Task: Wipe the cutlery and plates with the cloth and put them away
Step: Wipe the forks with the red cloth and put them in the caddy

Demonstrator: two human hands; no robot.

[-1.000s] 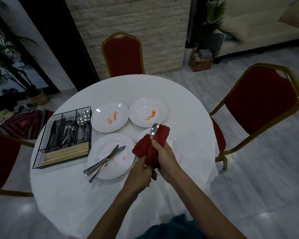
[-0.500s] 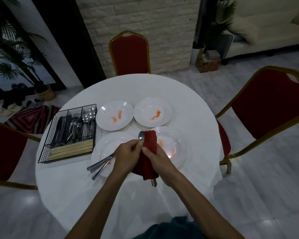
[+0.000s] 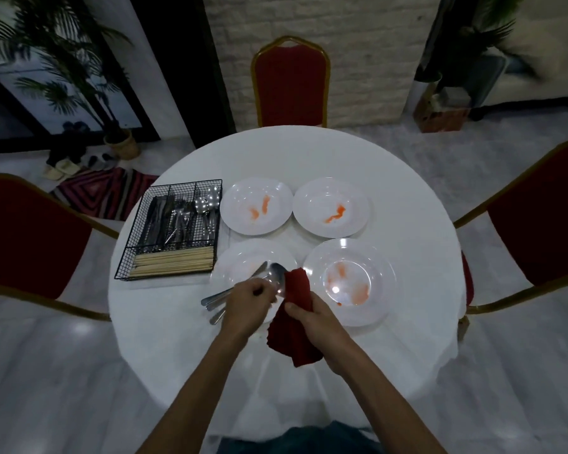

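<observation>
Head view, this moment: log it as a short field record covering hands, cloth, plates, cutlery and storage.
left hand: holds the spoon by its handle, bowl pointing away
right hand: grips the red cloth, which touches the spoon bowl
plates: four white, all with orange smears; near-right plate
loose cutlery: lies across the near-left plate
wire caddy: left of the plates, holds cutlery and chopsticks
table: round, white cloth
</observation>
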